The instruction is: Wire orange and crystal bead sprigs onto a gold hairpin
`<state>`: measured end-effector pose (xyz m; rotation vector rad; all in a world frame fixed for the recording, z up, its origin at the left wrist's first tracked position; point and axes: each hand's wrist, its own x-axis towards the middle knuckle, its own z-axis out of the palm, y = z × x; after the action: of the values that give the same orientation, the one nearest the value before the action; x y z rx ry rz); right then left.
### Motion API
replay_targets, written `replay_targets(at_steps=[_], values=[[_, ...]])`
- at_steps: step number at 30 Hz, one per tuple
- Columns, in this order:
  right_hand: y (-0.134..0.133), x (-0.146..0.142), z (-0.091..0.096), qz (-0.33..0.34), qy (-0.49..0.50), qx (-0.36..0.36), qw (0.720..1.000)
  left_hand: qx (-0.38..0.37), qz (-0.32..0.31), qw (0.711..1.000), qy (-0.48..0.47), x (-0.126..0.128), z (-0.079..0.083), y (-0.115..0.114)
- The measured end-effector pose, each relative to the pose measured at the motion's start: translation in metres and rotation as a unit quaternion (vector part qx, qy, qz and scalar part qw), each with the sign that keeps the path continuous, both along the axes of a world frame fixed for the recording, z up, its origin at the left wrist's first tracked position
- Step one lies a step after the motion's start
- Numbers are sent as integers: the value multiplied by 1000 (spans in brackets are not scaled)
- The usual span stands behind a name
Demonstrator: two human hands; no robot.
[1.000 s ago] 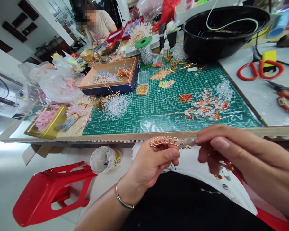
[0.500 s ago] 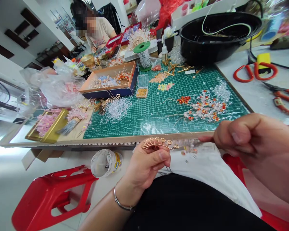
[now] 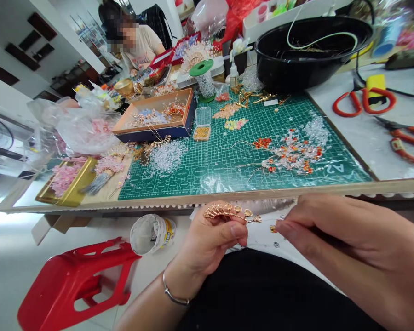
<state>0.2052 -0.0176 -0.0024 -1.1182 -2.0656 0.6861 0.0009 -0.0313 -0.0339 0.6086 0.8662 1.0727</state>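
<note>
- Below the table's front edge, over the lap: gold comb (image 3: 229,210), a curved row of small round cups along its top, teeth end mostly hidden by fingers.
- L hand (image 3: 207,239): thumb & fingers closed tight on the comb, cups sticking out above, one end pointing twd the R hand. Silver bracelet (image 3: 170,294) on that wrist.
- R hand (image 3: 345,239): thumb & forefinger pinched together on a small beaded piece (image 3: 273,229) (mostly hidden, only an amber-gold bit shows at the tips). Near the comb's end, w/ a gap btwn.
- Under the hands: white cloth (image 3: 262,241) & black garment (image 3: 262,294).
- On the table just beyond: green cutting mat (image 3: 210,170) w/ orange-&-clear beaded sprays (image 3: 293,154) on the R, clear bead pile (image 3: 167,154) on the L, small clear case (image 3: 202,132) of gold beads btwn, further back.
- Behind: open box (image 3: 155,134), green-ended spool (image 3: 200,68), big black basin (image 3: 290,73).
- Far R: pliers (image 3: 405,133), orange handles, beside a yellow block (image 3: 376,86).
- Floor, L: red stool (image 3: 44,285) nr white bucket (image 3: 143,234).
- Bkgd: another person (image 3: 143,46), seated.
</note>
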Motion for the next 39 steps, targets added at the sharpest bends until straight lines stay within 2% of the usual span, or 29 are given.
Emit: replay_targets(at_steps=[5,11,16,20,27,30,35,39], values=[[2,-2,1,34,1,1,999,2,-27,998,57,-2,1,0],[-1,-2,-2,25,-22,2,999,10,3,999,41,1,3,-2],[0,-1,-1,30,-34,16,999,26,4,1000,13,0,1,-4],[0,1,-3,36,-37,35,998,42,3,999,30,-1,0,-5],[-3,-1,-6,29,-64,64,995,55,-3,996,66,-3,-3,-6],[-6,0,-5,1,-69,75,995,58,3,996,68,-3,-2,-6],[-12,1,-4,-9,-38,52,998,66,5,994,82,-1,1,-7],[-10,-6,-5,5,-50,107,993,52,1,996,76,-1,-1,-8]])
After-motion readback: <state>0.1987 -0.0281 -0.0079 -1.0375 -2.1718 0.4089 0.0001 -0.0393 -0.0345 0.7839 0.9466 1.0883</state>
